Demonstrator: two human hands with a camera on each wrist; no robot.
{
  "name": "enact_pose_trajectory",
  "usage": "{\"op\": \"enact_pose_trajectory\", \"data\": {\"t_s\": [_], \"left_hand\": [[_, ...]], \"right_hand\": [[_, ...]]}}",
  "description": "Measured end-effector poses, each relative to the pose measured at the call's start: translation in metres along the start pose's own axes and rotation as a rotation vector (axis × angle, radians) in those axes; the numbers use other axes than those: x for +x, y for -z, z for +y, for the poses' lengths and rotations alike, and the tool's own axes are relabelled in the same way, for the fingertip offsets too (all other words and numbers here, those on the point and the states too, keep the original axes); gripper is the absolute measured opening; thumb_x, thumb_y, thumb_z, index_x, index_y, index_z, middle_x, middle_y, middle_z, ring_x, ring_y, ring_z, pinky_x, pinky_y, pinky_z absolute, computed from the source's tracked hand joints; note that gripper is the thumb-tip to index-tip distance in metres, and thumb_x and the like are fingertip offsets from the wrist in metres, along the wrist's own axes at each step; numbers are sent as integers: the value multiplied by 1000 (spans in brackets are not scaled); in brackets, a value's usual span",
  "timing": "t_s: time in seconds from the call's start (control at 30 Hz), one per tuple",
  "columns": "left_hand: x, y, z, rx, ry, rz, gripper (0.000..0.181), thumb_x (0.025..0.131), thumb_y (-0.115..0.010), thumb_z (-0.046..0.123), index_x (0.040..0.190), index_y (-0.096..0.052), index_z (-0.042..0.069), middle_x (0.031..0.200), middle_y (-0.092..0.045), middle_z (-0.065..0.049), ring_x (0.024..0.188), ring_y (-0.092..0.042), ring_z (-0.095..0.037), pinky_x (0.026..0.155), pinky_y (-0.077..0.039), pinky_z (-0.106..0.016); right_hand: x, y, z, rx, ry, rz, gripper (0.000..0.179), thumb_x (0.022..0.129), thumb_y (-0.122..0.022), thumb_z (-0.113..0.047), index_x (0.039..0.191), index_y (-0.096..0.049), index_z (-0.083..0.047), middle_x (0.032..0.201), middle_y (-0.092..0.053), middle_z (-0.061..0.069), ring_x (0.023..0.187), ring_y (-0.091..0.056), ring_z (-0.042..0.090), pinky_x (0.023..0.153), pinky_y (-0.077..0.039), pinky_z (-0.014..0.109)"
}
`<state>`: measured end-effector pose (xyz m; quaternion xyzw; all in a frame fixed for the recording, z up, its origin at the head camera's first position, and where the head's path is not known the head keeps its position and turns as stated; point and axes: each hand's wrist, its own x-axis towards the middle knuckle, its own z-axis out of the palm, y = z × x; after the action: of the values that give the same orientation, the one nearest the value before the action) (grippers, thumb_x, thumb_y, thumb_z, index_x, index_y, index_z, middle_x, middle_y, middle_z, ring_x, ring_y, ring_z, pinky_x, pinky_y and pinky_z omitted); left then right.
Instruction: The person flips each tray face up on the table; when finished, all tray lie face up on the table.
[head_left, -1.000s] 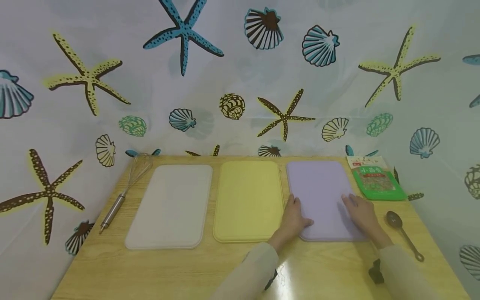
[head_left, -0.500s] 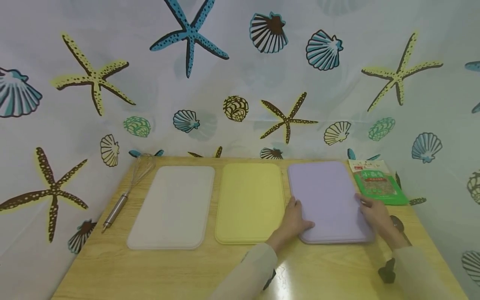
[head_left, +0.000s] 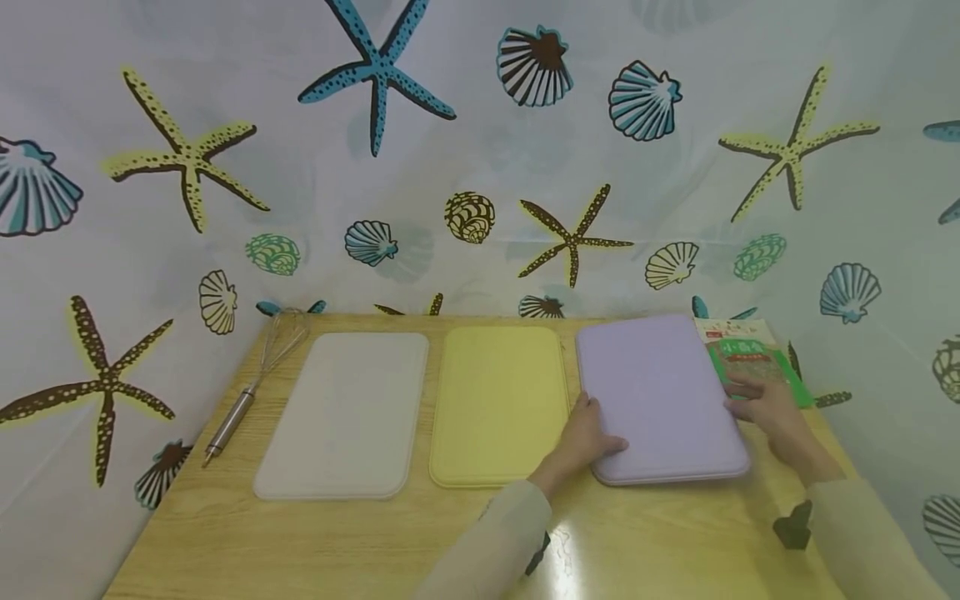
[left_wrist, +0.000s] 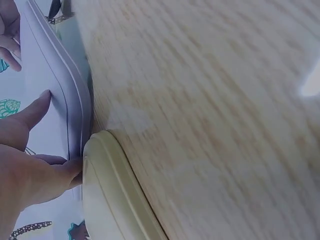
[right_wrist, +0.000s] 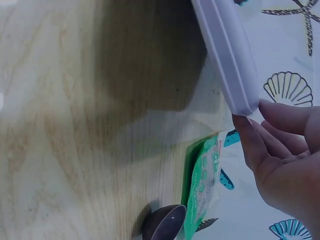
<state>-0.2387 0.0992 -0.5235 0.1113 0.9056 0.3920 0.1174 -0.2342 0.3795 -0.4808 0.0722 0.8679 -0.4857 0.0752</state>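
Note:
A flat purple board point(head_left: 652, 400), rectangular with rounded corners and a thick stepped rim, is tilted, its right side raised off the table. My left hand point(head_left: 581, 437) grips its near left edge, thumb on top and fingers at the side in the left wrist view. My right hand point(head_left: 772, 417) pinches the right edge; in the right wrist view the thumb is on one face and the fingers point(right_wrist: 252, 142) on the other. Left of it lies a similar yellow board point(head_left: 498, 408), then a white board point(head_left: 341, 417).
A green and white food packet point(head_left: 750, 358) lies behind my right hand, partly covered by it. The dark spoon point(right_wrist: 165, 222) shows beside the packet in the right wrist view. A whisk point(head_left: 243, 408) lies at the far left. A printed cloth point(head_left: 450, 125) hangs behind the table.
My right hand has moved right from over the purple board to its right edge, and that side has risen. My left hand has kept its grip on the left edge.

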Motion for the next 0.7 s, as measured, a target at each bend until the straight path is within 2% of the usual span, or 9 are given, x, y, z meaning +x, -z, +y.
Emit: {"op": "enact_pose_trajectory", "data": {"t_s": [0.2,0.33,0.47,0.57,0.7], "left_hand": [[2,3,-2,-22,-4,-19,87,77,-82,24,139,-36,-15,153,-25,-27,138,-32,-37,114,-29,-38],[4,6,-5,12,-18,-35,85,77,-82,27,138,-39,-15,151,-28,-27,137,-34,-37,113,-31,-37],[4,8,-7,59,-35,-50,83,77,-82,30,136,-42,-14,150,-32,-27,136,-36,-36,113,-32,-37],[4,11,-7,53,-39,-68,82,78,-81,31,135,-43,-14,150,-32,-27,137,-35,-37,113,-31,-38],[6,17,-9,24,-38,-81,80,79,-80,31,136,-44,-12,150,-32,-26,136,-36,-37,113,-32,-39]], "right_hand": [[0,7,-6,52,-65,-12,64,94,-62,-14,146,-32,5,141,-42,29,116,-58,36,99,-47,47],[-1,11,-10,61,-42,-38,66,93,-64,-17,146,-31,4,141,-42,29,107,-65,26,99,-47,46],[-1,13,-15,67,-11,-34,67,91,-67,-17,145,-34,4,138,-44,31,94,-69,12,87,-55,33],[-1,16,-20,64,6,-54,68,90,-69,-18,145,-35,4,141,-42,30,91,-66,3,83,-56,28],[-1,21,-27,73,33,-118,69,90,-68,-15,145,-33,8,142,-40,32,96,-64,6,85,-56,31]]}}
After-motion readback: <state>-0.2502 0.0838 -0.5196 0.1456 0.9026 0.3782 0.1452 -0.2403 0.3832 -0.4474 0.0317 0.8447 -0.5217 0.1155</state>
